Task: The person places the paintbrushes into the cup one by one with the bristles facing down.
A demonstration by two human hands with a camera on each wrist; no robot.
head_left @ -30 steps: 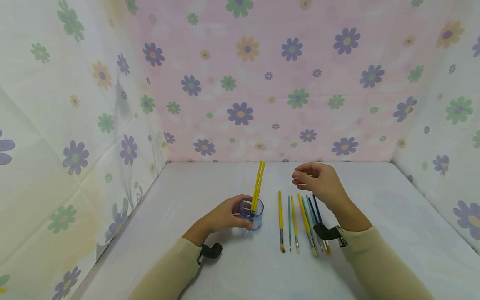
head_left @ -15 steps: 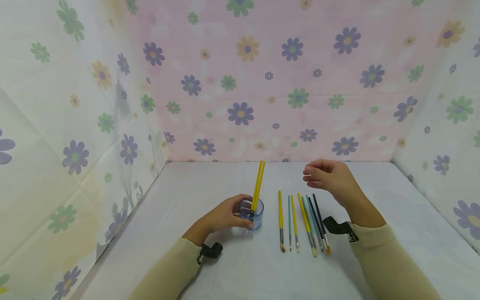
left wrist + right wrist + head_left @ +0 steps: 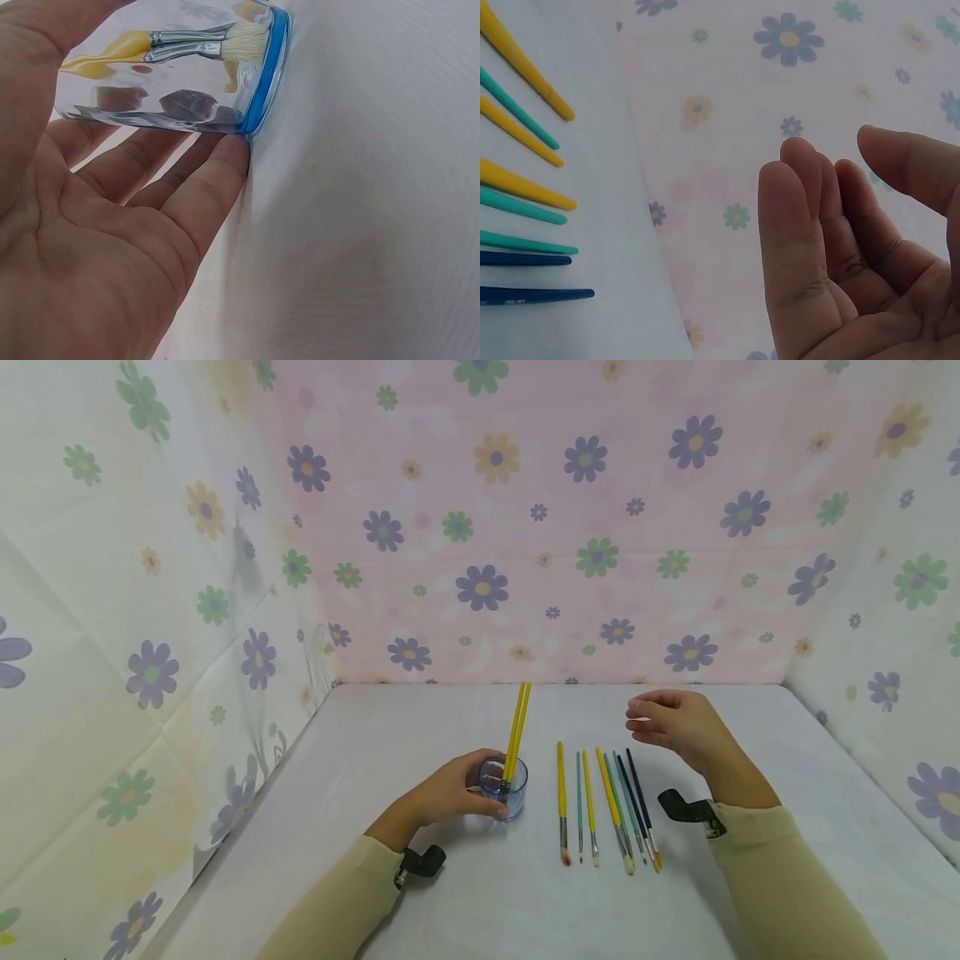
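Note:
My left hand (image 3: 446,792) grips a clear glass (image 3: 516,804) with a blue base, its thumb on the near side and its fingers round the far side. Two yellow-handled paintbrushes (image 3: 516,735) lean in the glass; the left wrist view shows their pale bristles (image 3: 244,42) pointing down at its base. My right hand (image 3: 686,727) hovers over the table beyond the right end of a row of loose paintbrushes, holding nothing. In the right wrist view its fingers (image 3: 786,225) are loosely bent, with the thumb apart from them.
Several paintbrushes lie roughly side by side right of the glass: a yellow one (image 3: 561,777) at the left, teal ones such as this thin brush (image 3: 579,802), and dark blue ones (image 3: 636,781) at the right. Flowered cloth (image 3: 540,602) hangs behind the white table (image 3: 480,902) and along both sides.
My right hand has drawn away to the right from above the brush row. My left hand, the glass and the brushes have stayed in place.

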